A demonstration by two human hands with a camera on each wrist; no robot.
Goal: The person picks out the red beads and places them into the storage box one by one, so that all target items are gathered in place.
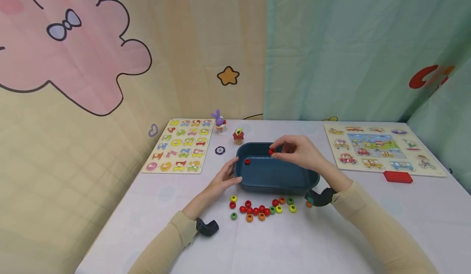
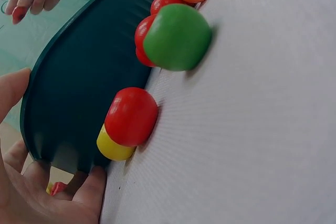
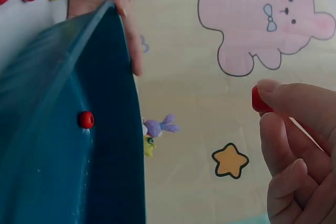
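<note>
A dark blue plastic tray (image 1: 277, 175) stands on the table, with one red bead (image 1: 247, 161) inside near its left end. My left hand (image 1: 223, 179) holds that end, its thumb at the front corner and its fingers along the side. Above the tray's far side, my right hand (image 1: 299, 153) pinches another red bead (image 3: 260, 100) between thumb and fingertips. Loose beads in red, orange, yellow and green lie in front of the tray, among them a green bead (image 2: 177, 37) and a red bead (image 2: 131, 116) close to my left wrist.
A number puzzle board (image 1: 179, 146) lies at the left, a vehicle puzzle board (image 1: 382, 147) at the right with a red block (image 1: 398, 177) by its front edge. Behind the tray are a purple rabbit figure (image 1: 219, 122), a red-topped figure (image 1: 238, 136) and a round chip (image 1: 220, 150).
</note>
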